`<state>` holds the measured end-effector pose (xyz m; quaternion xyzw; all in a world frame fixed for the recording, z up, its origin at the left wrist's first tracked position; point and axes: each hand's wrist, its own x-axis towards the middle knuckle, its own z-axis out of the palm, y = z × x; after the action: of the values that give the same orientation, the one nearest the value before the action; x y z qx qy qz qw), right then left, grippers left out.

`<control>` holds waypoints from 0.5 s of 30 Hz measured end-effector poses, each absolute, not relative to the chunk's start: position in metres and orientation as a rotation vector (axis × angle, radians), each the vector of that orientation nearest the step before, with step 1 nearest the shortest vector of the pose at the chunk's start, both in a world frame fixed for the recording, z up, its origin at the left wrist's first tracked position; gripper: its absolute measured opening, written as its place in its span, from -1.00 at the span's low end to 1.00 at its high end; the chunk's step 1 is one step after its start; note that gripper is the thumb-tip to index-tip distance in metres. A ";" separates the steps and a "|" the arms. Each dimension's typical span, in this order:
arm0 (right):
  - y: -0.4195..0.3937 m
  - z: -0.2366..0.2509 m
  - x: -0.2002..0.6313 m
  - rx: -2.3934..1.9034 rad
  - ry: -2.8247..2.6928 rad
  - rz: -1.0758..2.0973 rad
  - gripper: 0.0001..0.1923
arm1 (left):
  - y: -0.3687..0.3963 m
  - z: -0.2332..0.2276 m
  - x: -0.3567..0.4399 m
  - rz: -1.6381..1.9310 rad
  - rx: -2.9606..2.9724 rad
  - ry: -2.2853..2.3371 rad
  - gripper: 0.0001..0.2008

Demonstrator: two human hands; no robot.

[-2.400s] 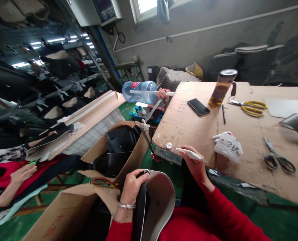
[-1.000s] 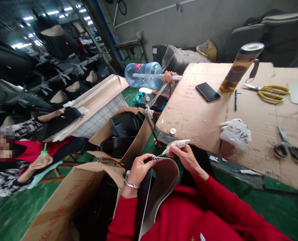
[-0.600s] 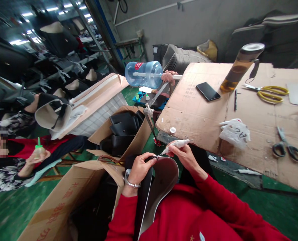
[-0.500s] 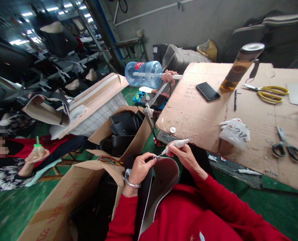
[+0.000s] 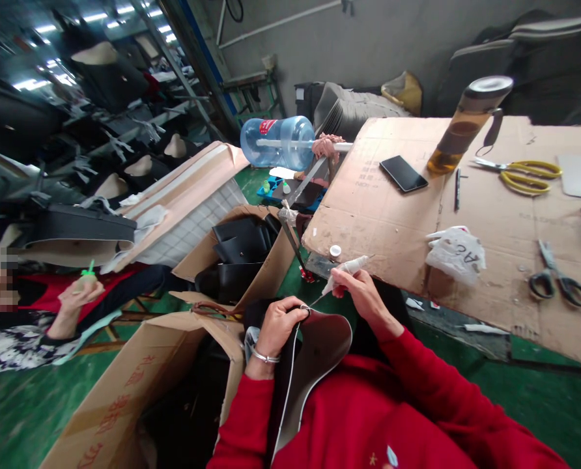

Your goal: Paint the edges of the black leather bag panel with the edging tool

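Observation:
My left hand [image 5: 281, 326] pinches the upper corner of a curved bag piece [image 5: 322, 355], brownish grey inside with a pale edge, which lies across my lap against the red sweater. A small dark ring or loop shows at my left fingertips. My right hand [image 5: 363, 296] is closed around a slim white squeeze tube [image 5: 353, 266], its nozzle tilted down and left. Between the nozzle and the pinched corner runs a thin dark line; whether it is a needle tip or a strand I cannot tell.
A cardboard-topped table [image 5: 349, 195] holds a phone [image 5: 404, 174], tea bottle [image 5: 459, 133], yellow-handled scissors [image 5: 529, 176], black scissors [image 5: 559, 280], a plastic bag [image 5: 459, 254] and a white cap [image 5: 335, 251]. Cartons [image 5: 124, 391] stand left. A co-worker's hand [image 5: 78, 299] holds a green-topped bottle.
My right hand and the tube have drawn slightly up and away from the corner, exposing the thin dark line. My left hand keeps its pinch. The co-worker's bag piece and hand have shifted.

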<state>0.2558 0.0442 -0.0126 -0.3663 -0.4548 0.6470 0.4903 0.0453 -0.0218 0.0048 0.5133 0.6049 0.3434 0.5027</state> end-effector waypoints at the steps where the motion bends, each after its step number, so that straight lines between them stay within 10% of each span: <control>1: 0.045 -0.013 0.259 -0.885 -1.093 1.546 -0.49 | -0.021 0.004 0.045 0.837 1.235 1.468 -0.86; 15: 0.057 -0.036 0.315 -1.066 -1.240 0.815 -0.73 | -0.018 0.024 0.052 0.729 1.426 1.651 -0.79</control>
<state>0.3151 0.0572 -0.0360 -0.4619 -0.5371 0.3533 0.6110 0.0517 -0.0176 0.0244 0.5660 0.6552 0.2892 0.4083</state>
